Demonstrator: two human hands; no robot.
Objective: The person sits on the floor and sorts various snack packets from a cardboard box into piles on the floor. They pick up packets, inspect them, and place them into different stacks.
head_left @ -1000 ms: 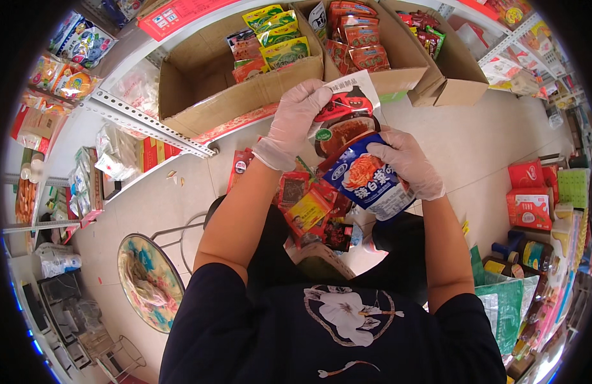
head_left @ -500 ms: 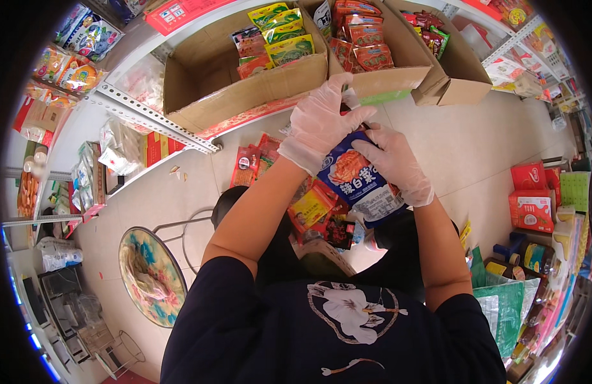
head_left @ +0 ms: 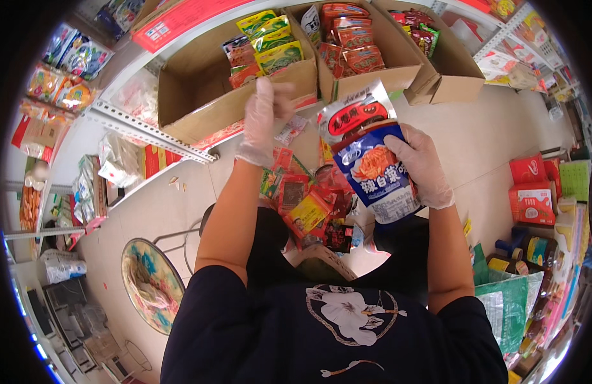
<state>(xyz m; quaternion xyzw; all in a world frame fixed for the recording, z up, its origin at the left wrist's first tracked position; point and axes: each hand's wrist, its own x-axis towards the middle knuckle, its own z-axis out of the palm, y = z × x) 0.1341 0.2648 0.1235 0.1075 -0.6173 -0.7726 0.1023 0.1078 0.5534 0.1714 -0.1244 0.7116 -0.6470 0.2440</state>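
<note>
In my right hand (head_left: 424,166), gloved in clear plastic, is a blue food packet (head_left: 377,178) with a picture of reddish food. A white, red and black packet (head_left: 356,116) sticks up behind it, in the same grip. My left hand (head_left: 262,121), also gloved, is raised to the left with nothing in it, in front of a cardboard box (head_left: 187,118). Its thumb and fingers are apart, and the fingertips are blurred. Between my knees lies a heap of mixed red, yellow and black packets (head_left: 305,211), over what looks like a container's rim (head_left: 321,256).
Two more cardboard boxes, one with red packets (head_left: 363,57) and one with dark red and green packets (head_left: 424,41), line the far side. Yellow-green packets (head_left: 278,57) stand in the left box. A round stool (head_left: 174,281) is at my left; red cartons (head_left: 531,205) stand right.
My left hand has come away from the packets and moved left. The blue packet has shifted slightly right and down in my right hand, and the white-and-red packet behind it now shows.
</note>
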